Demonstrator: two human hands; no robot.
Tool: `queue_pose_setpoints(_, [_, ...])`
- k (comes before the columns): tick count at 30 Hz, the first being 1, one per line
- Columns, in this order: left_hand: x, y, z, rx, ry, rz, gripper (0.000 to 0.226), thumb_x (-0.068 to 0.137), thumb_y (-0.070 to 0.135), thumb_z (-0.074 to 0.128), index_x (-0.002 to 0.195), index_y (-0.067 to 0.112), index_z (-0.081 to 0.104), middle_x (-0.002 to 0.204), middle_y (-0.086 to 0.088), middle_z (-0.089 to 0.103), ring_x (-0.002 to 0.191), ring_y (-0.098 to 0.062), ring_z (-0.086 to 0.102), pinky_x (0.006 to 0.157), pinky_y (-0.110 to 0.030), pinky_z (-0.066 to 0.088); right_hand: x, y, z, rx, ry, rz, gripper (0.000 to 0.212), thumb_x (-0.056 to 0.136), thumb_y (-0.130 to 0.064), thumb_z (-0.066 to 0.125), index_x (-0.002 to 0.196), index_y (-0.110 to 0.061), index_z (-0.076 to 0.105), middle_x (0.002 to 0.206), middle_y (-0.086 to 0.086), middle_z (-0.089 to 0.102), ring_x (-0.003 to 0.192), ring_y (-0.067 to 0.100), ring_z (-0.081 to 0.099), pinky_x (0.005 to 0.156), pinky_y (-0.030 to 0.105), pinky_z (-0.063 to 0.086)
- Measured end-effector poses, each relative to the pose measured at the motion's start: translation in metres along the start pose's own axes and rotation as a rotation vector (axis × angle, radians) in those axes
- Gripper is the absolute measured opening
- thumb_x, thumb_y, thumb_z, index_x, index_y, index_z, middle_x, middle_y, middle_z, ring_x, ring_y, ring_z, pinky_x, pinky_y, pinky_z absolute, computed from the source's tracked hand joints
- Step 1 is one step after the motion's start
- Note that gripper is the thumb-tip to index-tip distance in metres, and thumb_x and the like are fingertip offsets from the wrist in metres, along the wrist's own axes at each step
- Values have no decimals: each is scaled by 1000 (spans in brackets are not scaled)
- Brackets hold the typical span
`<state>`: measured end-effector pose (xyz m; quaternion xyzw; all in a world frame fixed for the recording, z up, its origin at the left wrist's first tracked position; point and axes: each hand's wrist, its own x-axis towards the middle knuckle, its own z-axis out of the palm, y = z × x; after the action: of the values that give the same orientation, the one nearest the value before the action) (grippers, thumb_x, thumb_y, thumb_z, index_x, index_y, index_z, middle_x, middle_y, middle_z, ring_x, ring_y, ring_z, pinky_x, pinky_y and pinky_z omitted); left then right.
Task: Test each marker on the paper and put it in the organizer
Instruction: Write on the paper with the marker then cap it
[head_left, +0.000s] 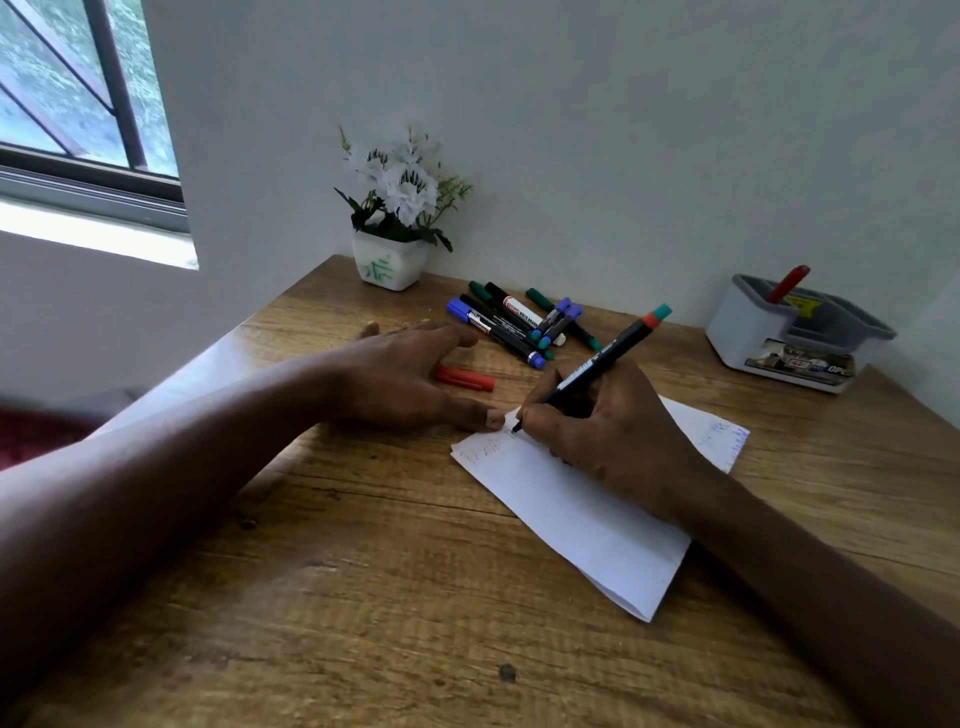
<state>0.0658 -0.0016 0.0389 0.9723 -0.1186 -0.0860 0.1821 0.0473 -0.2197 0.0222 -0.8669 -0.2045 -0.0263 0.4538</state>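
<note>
The black marker (597, 364) sits in the right hand (613, 431), fingers wrapped around its barrel, tip pressed on the white paper (571, 514) on the wooden tabletop (363, 597). The left hand (400, 374) lies flat and empty, thumb at the paper's corner, beside a red cap (465, 378). More markers (519, 322) lie behind; the organizer (795, 332), holding a red marker (788, 283), stands far right.

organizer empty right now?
No, one red marker already stands in the grey organizer at the back right of the desk.
</note>
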Motion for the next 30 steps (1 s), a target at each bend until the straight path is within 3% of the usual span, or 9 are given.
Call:
queue_pose_setpoints(6, [0, -1, -1, -6, -2, 9, 104, 71, 80, 59, 157, 40, 19, 168, 8, 17, 151, -20, 21, 123, -57, 15, 0, 1, 0, -14, 37, -3, 9, 81, -27, 75, 75, -21, 72, 72, -11, 71, 73, 3, 67, 63, 22, 52])
queue_pose_setpoints(13, [0, 0, 0, -14, -3, -4, 102, 72, 79, 60, 157, 40, 19, 168, 8, 17, 152, -21, 21, 122, -58, 16, -1, 2, 0, -7, 20, -5, 3, 87, -21, 72, 86, -19, 73, 73, -4, 73, 69, 5, 69, 64, 17, 54])
queue_pose_setpoints(30, [3, -2, 0, -14, 10, 15, 100, 75, 77, 62, 157, 39, 21, 167, 8, 21, 151, -19, 23, 122, -57, 17, -3, 3, 2, 2, 51, -24, 7, 85, -24, 70, 85, -18, 74, 68, -4, 73, 71, 11, 73, 71, 25, 60])
